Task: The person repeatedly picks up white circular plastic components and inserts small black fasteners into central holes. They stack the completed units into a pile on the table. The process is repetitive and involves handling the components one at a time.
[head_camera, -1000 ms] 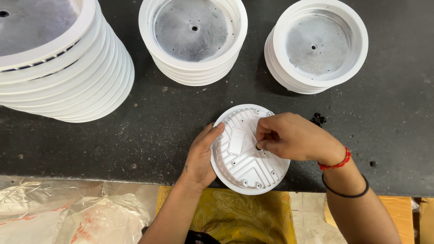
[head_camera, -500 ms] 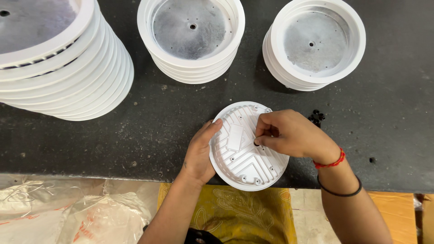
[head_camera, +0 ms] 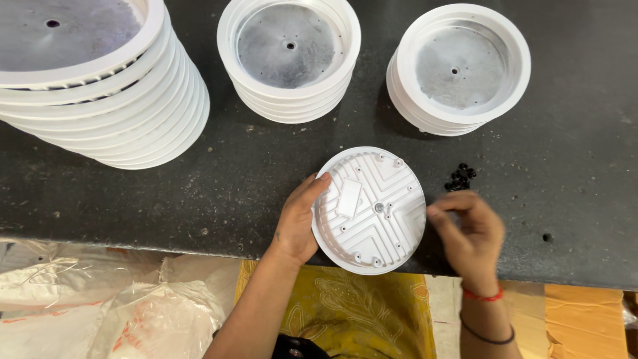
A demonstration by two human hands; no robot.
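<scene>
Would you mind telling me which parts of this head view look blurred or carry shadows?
Head view: the right hand is motion-blurred, the left hand and ribbed white disc sharp; the white ring stacks cast soft shadows on the dark table.

Three housing stacks [head_camera: 290, 56], one ribbed plate [head_camera: 369, 209]

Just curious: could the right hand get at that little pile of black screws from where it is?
Probably yes. The right hand hovers just below the black screws, with only bare dark tabletop between them.
</scene>
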